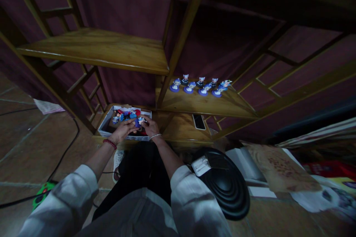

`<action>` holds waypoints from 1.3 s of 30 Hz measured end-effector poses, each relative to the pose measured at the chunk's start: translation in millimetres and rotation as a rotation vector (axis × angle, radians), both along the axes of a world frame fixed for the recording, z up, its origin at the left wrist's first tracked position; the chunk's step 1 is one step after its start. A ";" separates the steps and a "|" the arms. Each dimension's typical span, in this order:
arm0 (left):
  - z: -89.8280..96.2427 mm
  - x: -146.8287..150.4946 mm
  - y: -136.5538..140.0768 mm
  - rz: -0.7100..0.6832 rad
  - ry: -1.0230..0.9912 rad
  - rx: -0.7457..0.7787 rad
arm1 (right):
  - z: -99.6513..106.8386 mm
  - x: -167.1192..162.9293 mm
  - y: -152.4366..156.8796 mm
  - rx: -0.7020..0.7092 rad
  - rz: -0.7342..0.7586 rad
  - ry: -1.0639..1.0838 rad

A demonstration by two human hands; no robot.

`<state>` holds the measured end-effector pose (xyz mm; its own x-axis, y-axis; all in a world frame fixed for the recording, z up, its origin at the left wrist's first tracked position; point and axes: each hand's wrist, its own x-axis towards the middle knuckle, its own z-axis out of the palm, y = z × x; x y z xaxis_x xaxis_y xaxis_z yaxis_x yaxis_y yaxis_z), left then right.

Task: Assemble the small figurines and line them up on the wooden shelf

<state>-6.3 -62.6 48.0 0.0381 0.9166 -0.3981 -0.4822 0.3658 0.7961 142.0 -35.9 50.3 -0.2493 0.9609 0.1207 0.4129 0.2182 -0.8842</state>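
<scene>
Both of my hands meet over a white cardboard box (105, 125) on the low wooden shelf. Between them is a small figurine (138, 122) with a purple base. My left hand (124, 130), with a red bead bracelet at the wrist, grips it from the left. From the right my right hand (150, 126), wearing a thin silver bracelet, has its fingers closed on the same figurine. Inside the box lie several colourful figurines (132, 114) in red, blue and black, partly hidden by my hands.
Several purple-based figurines (190, 87) stand on the raised shelf (178, 100) to the right, with darker ones (200, 82) behind. A phone (198, 122) lies on the low shelf. Wooden posts frame the unit. A round black stool (225, 185) and a cardboard piece (280, 166) are at right.
</scene>
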 end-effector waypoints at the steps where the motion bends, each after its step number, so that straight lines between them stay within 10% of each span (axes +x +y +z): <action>1: -0.2 -0.2 -0.4 0.006 -0.001 0.010 | -2.0 -0.2 -0.1 -0.010 -0.011 0.007; 39: -12.0 -2.9 2.2 -0.010 0.009 0.063 | -38.6 -16.1 7.3 -0.386 -0.237 0.567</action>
